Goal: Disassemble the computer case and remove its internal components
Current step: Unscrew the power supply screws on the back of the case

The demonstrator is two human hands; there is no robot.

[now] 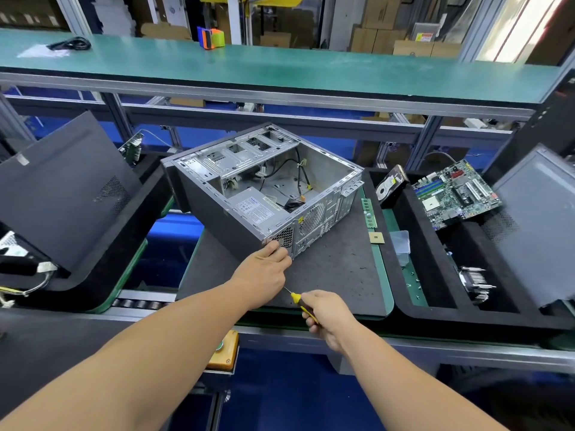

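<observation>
Gripping screwdriver [303, 306] in right hand [326, 315] | left hand [264, 272] fingers curled against computer case [236, 225] corner

Left hand [267, 269]: fingertips hidden against computer case [264, 188] rear corner | screwdriver [301, 303]: handle mostly hidden in right hand [326, 315], tip too thin to see | power supply [259, 209] label: unreadable | side panel [538, 219]: cut off at right edge | screws [415, 283]: too small to count
</observation>
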